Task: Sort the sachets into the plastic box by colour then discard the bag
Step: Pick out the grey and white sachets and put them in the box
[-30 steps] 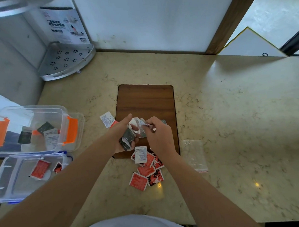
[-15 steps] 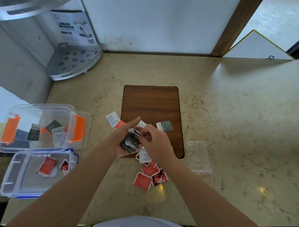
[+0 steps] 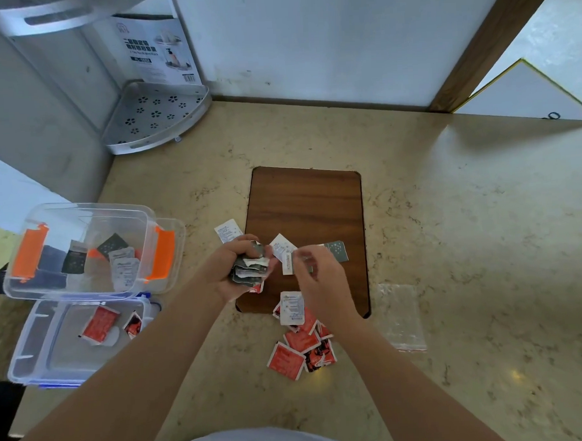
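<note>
Dark-green sachets (image 3: 250, 272) were bunched in the left hand (image 3: 233, 276), fingers clenched round them, over the near-left corner of the wooden board (image 3: 307, 206). Right hand (image 3: 322, 279) was blurred; whether its fingers pinched anything, I could not tell. One green sachet (image 3: 337, 250) lay on the board; red sachets (image 3: 300, 348) just near of it. Advice: gather greens fully, then empty into the orange-latched box (image 3: 84, 249), left of the board. Sachet print unreadable.
</note>
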